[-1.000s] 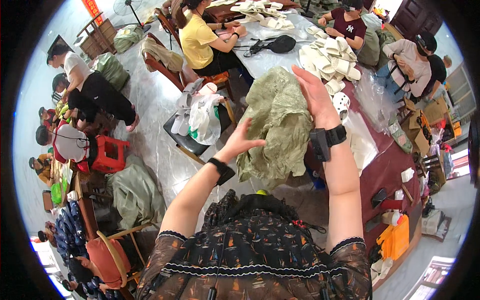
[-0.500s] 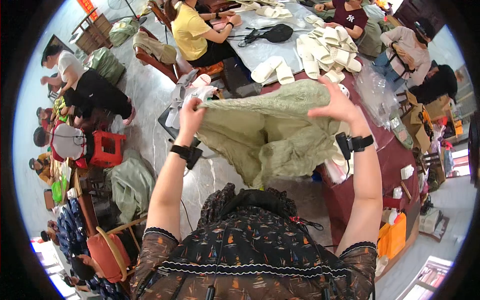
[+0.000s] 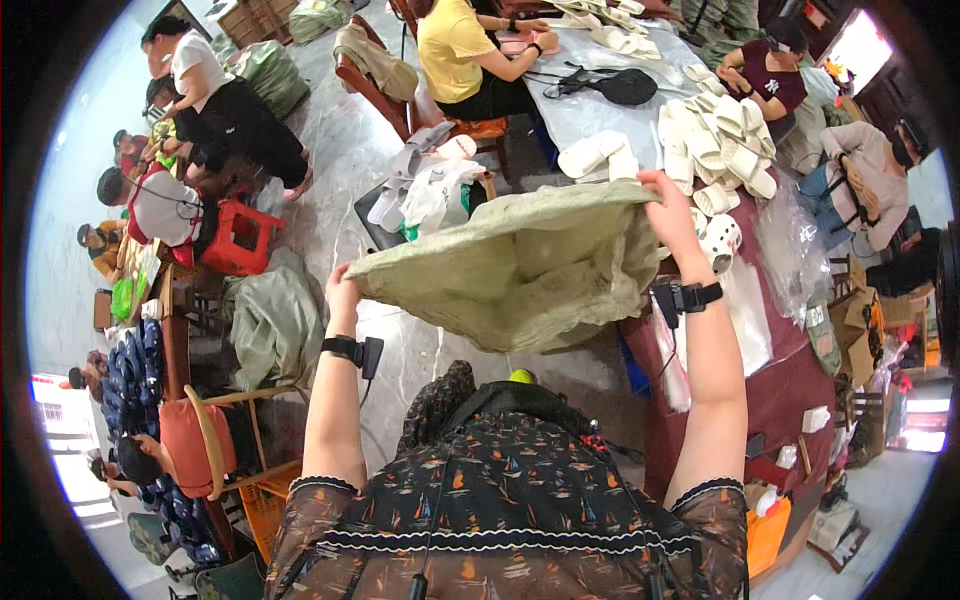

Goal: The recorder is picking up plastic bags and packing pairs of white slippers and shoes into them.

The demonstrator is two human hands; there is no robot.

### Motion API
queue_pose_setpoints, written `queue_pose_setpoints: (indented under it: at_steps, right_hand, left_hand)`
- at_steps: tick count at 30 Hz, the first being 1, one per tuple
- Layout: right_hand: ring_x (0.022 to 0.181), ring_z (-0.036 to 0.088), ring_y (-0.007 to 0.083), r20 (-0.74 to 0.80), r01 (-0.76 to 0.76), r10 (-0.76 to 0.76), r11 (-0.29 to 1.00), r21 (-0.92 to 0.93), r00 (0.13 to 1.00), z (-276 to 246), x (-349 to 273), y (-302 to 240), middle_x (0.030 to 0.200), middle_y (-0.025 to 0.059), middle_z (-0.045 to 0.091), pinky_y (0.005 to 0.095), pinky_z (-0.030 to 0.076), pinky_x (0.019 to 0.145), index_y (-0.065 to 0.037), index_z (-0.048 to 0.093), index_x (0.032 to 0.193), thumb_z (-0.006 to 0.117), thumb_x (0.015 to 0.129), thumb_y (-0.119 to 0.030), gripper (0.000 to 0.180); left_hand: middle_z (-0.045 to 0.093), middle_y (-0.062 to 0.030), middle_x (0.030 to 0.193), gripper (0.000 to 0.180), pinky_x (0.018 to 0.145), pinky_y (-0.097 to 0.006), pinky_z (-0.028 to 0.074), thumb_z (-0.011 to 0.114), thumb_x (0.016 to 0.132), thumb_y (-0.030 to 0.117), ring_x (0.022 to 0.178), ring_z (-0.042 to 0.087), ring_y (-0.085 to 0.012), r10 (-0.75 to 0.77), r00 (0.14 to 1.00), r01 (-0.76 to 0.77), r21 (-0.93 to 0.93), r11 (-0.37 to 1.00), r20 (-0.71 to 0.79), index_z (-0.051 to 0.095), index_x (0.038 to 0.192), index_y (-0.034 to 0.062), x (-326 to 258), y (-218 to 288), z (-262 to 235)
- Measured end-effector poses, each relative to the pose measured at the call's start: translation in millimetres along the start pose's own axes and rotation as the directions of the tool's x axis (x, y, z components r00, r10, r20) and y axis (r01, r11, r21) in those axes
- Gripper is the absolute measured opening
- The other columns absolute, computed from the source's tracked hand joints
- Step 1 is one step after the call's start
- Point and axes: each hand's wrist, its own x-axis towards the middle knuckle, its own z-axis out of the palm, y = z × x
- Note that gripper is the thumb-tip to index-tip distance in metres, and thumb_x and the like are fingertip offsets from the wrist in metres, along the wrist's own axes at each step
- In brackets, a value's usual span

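Observation:
A large pale green woven sack (image 3: 500, 275) hangs in the air before me, its mouth spread wide between my two hands. My left hand (image 3: 343, 290) is closed on the sack's left corner. At the upper right corner, my right hand (image 3: 672, 215) grips the rim, with the fingers partly behind the cloth. The sack's creased inner side shows, and its lower part sags over the grey floor. Close to my right hand lies a white clog with dark spots (image 3: 721, 243) on the dark red table.
Cream slippers (image 3: 715, 145) lie heaped on the table ahead, near a black bag (image 3: 615, 85). Grey and white shoes (image 3: 405, 185) sit beyond the sack. A red stool (image 3: 240, 237) and another green sack (image 3: 272, 325) stand left. Several people work around the room.
The sack's mouth is stretched wider and flatter. My left hand has moved left and down; my right hand has closed from spread fingers onto the rim. The view has shifted.

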Motion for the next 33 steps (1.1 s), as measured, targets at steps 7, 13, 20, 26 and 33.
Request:
queue_pose_setpoints:
  at_steps: [7,13,20,26,33]
  right_hand:
    - [0.121,0.048,0.0376,0.491,0.264,0.080,0.762,-0.591,0.867,18.2,-20.6,-49.8,0.130,0.0246,0.048,0.0433,0.040,0.101,-0.007,0.027,0.147,0.084,0.056,-0.041,0.113]
    - [0.106,0.060,0.0396,0.484,0.178,-0.091,0.974,-0.137,0.870,94.2,-38.6,-130.9,0.119,0.0268,0.058,0.0457,0.049,0.089,-0.008,0.031,0.144,0.072,0.074,-0.037,0.086]
    - [0.073,0.050,0.0088,-0.141,-0.070,0.201,0.776,0.627,0.969,-3.6,16.6,-82.3,0.085,-0.0002,0.057,0.0240,0.042,0.070,-0.003,0.060,0.107,0.044,0.088,-0.007,0.025]
    - [0.078,0.052,0.0075,-0.493,0.206,0.139,0.789,0.579,0.859,-73.5,5.5,-114.8,0.092,0.0010,0.059,0.0212,0.043,0.071,-0.001,0.059,0.109,0.046,0.091,-0.003,0.022]
    - [0.097,0.056,0.0124,-0.233,-0.020,0.062,0.984,0.177,0.971,-103.1,-12.1,-12.4,0.103,0.0056,0.061,0.0252,0.042,0.088,0.002,0.057,0.109,0.052,0.091,-0.004,0.020]
  left_hand:
    - [0.068,-0.0074,0.109,0.031,0.088,-0.032,0.048,0.050,0.092,0.018,0.099,0.063,-0.0182,0.124,0.937,-0.099,-0.090,0.991,0.326,0.065,0.115,0.0019,-45.3,110.7,91.0]
    - [0.067,-0.0107,0.103,0.043,0.087,-0.031,0.046,0.067,0.072,0.003,0.097,0.062,-0.0199,0.556,0.442,-0.856,0.145,0.496,0.704,0.061,0.115,0.0055,-130.6,238.7,191.4]
    - [0.059,-0.0115,0.104,0.044,0.084,-0.044,0.048,0.068,0.070,0.008,0.103,0.056,-0.0340,0.559,0.581,-0.714,0.700,0.000,0.592,0.057,0.113,0.0137,-64.8,131.5,143.2]
    - [0.064,-0.0173,0.091,0.020,0.078,-0.046,0.049,0.063,0.076,0.010,0.092,0.061,-0.0377,0.381,0.861,-0.492,0.744,0.452,0.338,0.063,0.096,0.0090,-51.3,-49.3,81.2]
    - [0.064,-0.0096,0.112,0.026,0.094,-0.036,0.049,0.044,0.093,0.006,0.104,0.061,-0.0233,-0.165,0.731,0.428,-0.257,0.866,0.663,0.059,0.114,0.0046,-31.2,24.5,-21.4]
